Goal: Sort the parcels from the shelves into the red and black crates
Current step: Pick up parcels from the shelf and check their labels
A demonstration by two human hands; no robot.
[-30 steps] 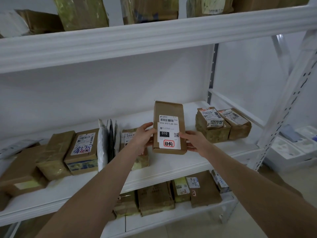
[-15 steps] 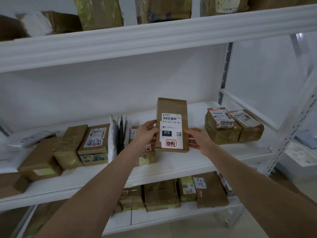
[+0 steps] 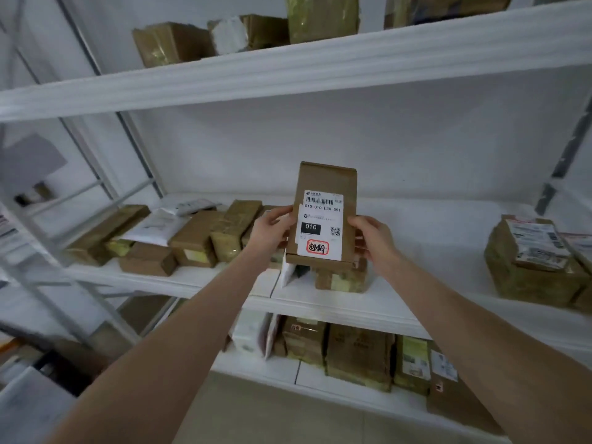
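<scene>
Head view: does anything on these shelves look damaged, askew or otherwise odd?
Little stands out. On the top shelf, one brown parcel shows a ragged white patch at its left end, possibly torn wrapping; too blurred to be sure. The labelled parcel held upright by the left hand and right hand looks intact.

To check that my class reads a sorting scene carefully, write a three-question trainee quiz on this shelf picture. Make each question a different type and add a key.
1. True or false: the left hand and the right hand both hold the upright brown parcel.
2. Which number shows in the black box on its label? A) 010 B) 777 C) 402
3. Fill in: the red-ringed handwriting sits near the label's ____ edge.
Key: 1 true; 2 A; 3 bottom.
</scene>
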